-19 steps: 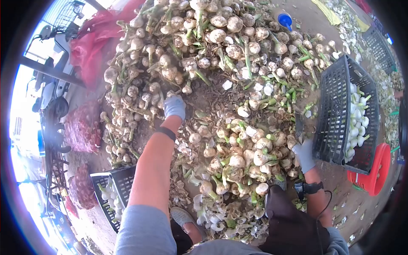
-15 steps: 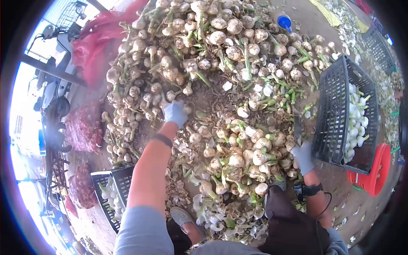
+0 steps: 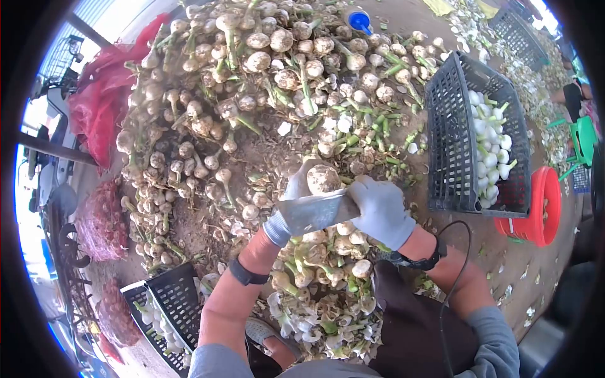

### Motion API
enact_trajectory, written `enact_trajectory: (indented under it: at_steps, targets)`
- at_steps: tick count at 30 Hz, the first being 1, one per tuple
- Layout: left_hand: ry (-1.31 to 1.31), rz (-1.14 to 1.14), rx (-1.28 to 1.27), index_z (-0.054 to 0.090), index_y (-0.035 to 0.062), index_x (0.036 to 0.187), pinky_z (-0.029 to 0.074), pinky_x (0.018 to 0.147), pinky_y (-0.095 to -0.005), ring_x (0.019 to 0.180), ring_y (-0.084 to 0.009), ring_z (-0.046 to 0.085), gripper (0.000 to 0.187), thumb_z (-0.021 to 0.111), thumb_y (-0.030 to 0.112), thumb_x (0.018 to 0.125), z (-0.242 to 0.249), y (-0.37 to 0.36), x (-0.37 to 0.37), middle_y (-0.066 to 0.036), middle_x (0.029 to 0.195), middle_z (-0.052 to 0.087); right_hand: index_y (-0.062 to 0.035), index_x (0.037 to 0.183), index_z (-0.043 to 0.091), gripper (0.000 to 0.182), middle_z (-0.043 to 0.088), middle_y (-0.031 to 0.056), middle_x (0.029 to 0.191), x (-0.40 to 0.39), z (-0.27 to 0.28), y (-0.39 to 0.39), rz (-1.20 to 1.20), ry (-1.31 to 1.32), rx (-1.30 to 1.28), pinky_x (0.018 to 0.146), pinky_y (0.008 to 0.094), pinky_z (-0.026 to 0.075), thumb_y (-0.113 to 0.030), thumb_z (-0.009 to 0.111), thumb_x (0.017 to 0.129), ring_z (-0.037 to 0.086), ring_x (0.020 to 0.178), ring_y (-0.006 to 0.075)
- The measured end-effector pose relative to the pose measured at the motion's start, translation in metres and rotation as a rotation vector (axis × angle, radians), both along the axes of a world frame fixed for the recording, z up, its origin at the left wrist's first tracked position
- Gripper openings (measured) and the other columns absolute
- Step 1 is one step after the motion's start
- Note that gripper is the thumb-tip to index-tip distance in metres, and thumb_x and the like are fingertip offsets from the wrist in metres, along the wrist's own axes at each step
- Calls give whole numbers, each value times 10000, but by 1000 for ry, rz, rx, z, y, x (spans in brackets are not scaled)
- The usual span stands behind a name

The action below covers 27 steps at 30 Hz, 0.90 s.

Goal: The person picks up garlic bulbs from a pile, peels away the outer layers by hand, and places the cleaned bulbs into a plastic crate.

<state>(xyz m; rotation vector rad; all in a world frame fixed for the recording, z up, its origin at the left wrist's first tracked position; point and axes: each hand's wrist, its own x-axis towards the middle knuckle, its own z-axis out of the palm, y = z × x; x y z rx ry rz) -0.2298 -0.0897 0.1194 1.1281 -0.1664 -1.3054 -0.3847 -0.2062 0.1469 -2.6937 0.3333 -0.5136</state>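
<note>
My left hand (image 3: 296, 185), in a pale grey glove, is closed around a soil-stained garlic bulb (image 3: 323, 179) in front of my body. My right hand (image 3: 383, 211), gloved alike, grips a knife by its handle. The broad knife blade (image 3: 310, 213) points left, passes just below the bulb and hides part of my left hand. Beneath both hands lies a heap of garlic bulbs with cut stems (image 3: 340, 252). A larger pile of untrimmed garlic (image 3: 252, 69) with long stems spreads beyond them.
At the right, a black crate (image 3: 449, 138) holds clean white garlic, beside a red bucket (image 3: 547, 208). Another black crate (image 3: 170, 293) stands at lower left. A blue scoop-like item (image 3: 360, 22), a green stool (image 3: 585, 138) and red mesh sacks (image 3: 103, 220) lie around. Peelings (image 3: 321, 321) cover the ground near my feet.
My left hand has come back from the pile on the left with a garlic bulb. My right hand has moved inward with the knife, bringing its blade next to the bulb. The view has shifted.
</note>
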Motion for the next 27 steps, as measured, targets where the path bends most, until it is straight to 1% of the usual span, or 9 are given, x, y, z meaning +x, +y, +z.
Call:
enact_trajectory:
  at_steps: [2,4,6,8,10,15,18,22,27]
  targets:
    - [364,2,-447,468,1,1203,512,806,-307,882,-156,630,362,615,90,884,11,5,-8,-81,961,642,-94,830,557,251,612,74,844,1,0,4,44,-59,-4,608,373,485,-178,717,655,643,718,273]
    - [-94,34,-151,452,-36,1230,507,813,-289,867,-157,631,493,679,144,831,6,10,-2,-66,926,648,-96,846,542,290,610,77,894,2,-6,7,3,-29,-49,629,355,482,-195,722,641,640,739,261]
    - [-1166,-4,-352,440,-56,1266,504,804,-264,826,-145,637,648,748,183,749,7,11,-2,-68,880,656,-88,842,559,271,620,91,874,5,-8,1,-15,-53,-24,639,372,488,-203,721,658,642,735,266]
    - [-562,13,-187,416,-62,1304,494,827,-274,846,-152,640,819,812,211,640,25,15,-20,-91,890,660,-79,838,577,254,630,105,854,9,-19,-18,-40,-64,3,649,388,495,-211,719,675,645,731,271]
    - [-1333,-125,-300,406,-61,1306,497,828,-289,840,-173,652,847,818,194,612,54,18,-29,-125,924,655,-40,831,611,244,648,149,798,6,-46,-52,-315,374,169,662,418,504,-230,710,713,650,725,308]
    - [-1598,-96,-153,517,37,1196,446,863,-405,1006,-320,487,734,804,112,525,62,12,-9,-134,1047,469,-26,836,627,258,630,197,734,-20,-36,-42,-309,252,366,650,442,501,-248,703,728,640,713,363]
    - [-1717,26,46,518,25,1177,471,864,-350,980,-204,556,611,780,51,626,65,17,-15,-102,1057,536,-38,847,630,236,610,192,700,-27,-39,-23,-255,179,509,614,416,483,-210,719,712,611,661,371]
    - [-675,273,-82,436,57,1235,477,849,-331,1014,-193,502,717,740,1,588,29,20,-34,-76,1037,483,-15,860,636,186,584,152,646,-32,-27,-6,-188,-205,735,568,344,444,-117,728,734,589,585,215]
    - [-470,-79,-414,449,84,1220,433,892,-311,1059,-163,479,663,783,90,647,84,27,-55,-67,1088,489,30,1014,656,231,647,17,765,-69,-148,-51,-254,-195,845,569,262,448,-94,687,821,541,649,74]
